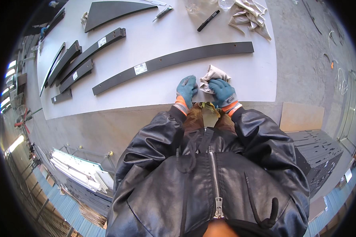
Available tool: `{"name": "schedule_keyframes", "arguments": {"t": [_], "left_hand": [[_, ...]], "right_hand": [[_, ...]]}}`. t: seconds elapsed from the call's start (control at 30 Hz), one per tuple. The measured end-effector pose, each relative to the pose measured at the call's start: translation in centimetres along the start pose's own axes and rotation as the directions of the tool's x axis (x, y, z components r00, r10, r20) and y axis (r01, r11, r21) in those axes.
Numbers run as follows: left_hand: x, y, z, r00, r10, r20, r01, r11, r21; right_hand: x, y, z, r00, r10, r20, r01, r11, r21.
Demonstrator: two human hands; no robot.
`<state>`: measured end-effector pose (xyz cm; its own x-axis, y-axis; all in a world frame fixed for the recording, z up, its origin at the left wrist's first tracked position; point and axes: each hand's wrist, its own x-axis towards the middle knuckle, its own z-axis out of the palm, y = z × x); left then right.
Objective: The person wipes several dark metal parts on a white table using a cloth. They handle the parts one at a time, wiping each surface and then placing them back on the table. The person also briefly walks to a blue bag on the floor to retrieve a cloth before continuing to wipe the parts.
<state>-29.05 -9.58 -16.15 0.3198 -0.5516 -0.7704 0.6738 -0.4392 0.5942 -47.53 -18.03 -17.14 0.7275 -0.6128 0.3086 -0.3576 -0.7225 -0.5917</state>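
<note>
My right hand [223, 91], in a teal coated work glove, holds a crumpled beige cloth [216, 74] near the front edge of the white table [154, 97]. To its left, my left hand [187, 89] wears a matching glove, its fingers curled at the table's edge; a small greyish surface shows between the hands, and whether the left hand grips it cannot be told. Beyond both hands lies a long, curved dark grey strip [178, 57] with small holes and a white label. A black marker [208, 20] and a metal tube [164, 12] rest farther back.
Several dark curved pieces [90, 51] lie at the left, below a large dark panel [115, 13]. A crumpled cloth [250, 16] and a clear container [226, 3] are at the back right. Dark stacked panels [317, 157] stand on the floor at the right, beside a brown board [302, 116].
</note>
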Motion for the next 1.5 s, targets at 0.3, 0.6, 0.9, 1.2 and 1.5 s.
{"name": "schedule_keyframes", "arguments": {"t": [0.3,0.6,0.9,1.2,1.5], "left_hand": [[-4.3,2.7,2.7,0.784,0.076,0.616,0.131,0.949,-0.285],[-9.2,4.6,2.4,0.697,0.546,0.464,-0.7,0.379,0.605],[-16.7,2.1,0.8,0.888,0.395,0.235,-0.403,0.915,-0.017],[-18.0,2.8,2.1,0.925,0.368,0.096,-0.348,0.921,-0.173],[-8.9,3.0,4.3,0.705,0.701,-0.106,-0.685,0.712,0.158]], "right_hand": [[3.1,-6.8,-7.4,0.604,0.581,0.545,-0.298,-0.47,0.831],[-1.4,-2.8,-10.2,0.722,0.514,0.462,-0.534,-0.01,0.845],[1.5,-11.1,-8.4,0.755,-0.113,0.646,-0.653,-0.211,0.727],[-1.1,-7.8,-5.6,0.655,-0.015,0.755,-0.68,-0.447,0.581],[5.4,-7.7,-5.8,0.984,0.117,0.137,-0.18,0.628,0.757]]}}
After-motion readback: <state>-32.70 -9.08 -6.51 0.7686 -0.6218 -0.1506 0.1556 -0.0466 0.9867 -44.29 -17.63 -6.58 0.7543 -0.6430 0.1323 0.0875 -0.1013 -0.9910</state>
